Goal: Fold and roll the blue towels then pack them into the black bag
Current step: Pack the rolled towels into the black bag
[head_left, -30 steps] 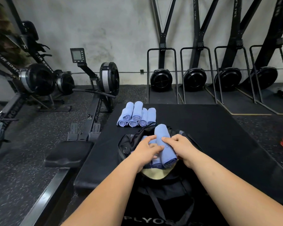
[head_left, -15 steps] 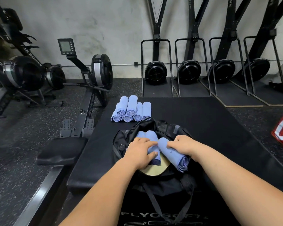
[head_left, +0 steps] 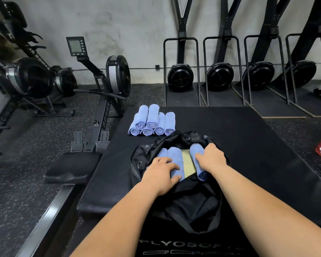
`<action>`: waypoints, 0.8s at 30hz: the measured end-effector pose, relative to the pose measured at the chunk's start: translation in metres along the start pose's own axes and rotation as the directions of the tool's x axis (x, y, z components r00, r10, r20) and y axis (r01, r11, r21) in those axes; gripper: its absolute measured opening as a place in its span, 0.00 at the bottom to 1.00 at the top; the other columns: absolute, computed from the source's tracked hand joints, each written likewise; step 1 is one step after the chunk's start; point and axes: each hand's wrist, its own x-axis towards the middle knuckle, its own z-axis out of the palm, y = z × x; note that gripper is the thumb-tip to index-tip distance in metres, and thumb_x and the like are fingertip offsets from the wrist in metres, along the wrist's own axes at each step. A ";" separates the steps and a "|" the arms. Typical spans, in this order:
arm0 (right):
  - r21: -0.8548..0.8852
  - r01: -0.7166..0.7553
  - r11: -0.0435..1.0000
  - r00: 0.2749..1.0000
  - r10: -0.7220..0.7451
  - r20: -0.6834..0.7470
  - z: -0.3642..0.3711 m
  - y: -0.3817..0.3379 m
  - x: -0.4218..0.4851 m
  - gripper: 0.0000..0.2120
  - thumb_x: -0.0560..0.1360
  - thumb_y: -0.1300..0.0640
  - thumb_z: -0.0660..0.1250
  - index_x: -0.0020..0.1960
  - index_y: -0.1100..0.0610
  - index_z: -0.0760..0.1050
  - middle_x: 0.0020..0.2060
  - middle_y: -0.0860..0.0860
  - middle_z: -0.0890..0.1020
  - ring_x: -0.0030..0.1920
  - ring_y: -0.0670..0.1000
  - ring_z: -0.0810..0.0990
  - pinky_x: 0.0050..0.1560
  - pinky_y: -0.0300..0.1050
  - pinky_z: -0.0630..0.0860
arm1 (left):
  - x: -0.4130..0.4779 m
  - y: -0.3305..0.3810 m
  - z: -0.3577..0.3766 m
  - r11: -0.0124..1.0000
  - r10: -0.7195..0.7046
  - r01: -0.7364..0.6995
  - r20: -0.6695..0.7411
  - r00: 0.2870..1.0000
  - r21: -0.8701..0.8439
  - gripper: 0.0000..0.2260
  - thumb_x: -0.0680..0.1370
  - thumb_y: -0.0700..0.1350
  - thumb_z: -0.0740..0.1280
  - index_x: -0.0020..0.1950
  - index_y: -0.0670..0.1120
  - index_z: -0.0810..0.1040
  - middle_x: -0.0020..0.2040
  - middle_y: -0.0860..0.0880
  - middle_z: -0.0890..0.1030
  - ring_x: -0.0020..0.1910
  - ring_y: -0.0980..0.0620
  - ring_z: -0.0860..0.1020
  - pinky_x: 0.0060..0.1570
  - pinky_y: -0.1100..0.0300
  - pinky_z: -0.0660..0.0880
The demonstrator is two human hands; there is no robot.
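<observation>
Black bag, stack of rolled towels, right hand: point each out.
black bag [head_left: 193, 203], head view, near side wall
stack of rolled towels [head_left: 153, 115], head view, top roll
right hand [head_left: 211, 158], head view, back of hand

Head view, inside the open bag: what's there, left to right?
Left to right: two rolled towels under the left hand → tan bag floor → one rolled towel gripped by the right hand, all inside the black bag.
</observation>
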 end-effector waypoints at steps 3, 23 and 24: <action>-0.099 0.156 0.983 0.979 -0.141 0.144 0.018 -0.009 -0.005 0.22 0.77 0.44 0.68 0.62 0.59 0.70 0.58 0.58 0.82 0.58 0.62 0.80 0.49 0.49 0.73 | 0.001 0.000 -0.004 1.000 -0.007 0.007 0.028 1.000 -0.009 0.21 0.79 0.65 0.67 0.71 0.62 0.76 0.78 0.56 0.68 0.78 0.48 0.60 0.76 0.48 0.65; -0.359 0.521 0.774 0.839 -0.389 0.381 -0.034 0.025 -0.015 0.07 0.82 0.54 0.58 0.60 0.48 0.67 0.51 0.51 0.80 0.49 0.56 0.78 0.50 0.54 0.75 | 0.016 0.024 -0.005 0.976 0.209 -0.216 0.128 0.969 0.037 0.25 0.84 0.56 0.63 0.81 0.62 0.64 0.77 0.55 0.71 0.75 0.44 0.65 0.74 0.45 0.65; -0.387 0.529 0.756 0.837 -0.389 0.383 -0.037 0.025 -0.017 0.07 0.81 0.54 0.60 0.59 0.48 0.68 0.50 0.50 0.80 0.50 0.55 0.78 0.50 0.53 0.75 | 0.016 0.026 -0.004 0.970 0.206 -0.221 0.142 0.968 0.103 0.24 0.85 0.58 0.62 0.81 0.63 0.64 0.78 0.55 0.70 0.75 0.44 0.64 0.75 0.45 0.64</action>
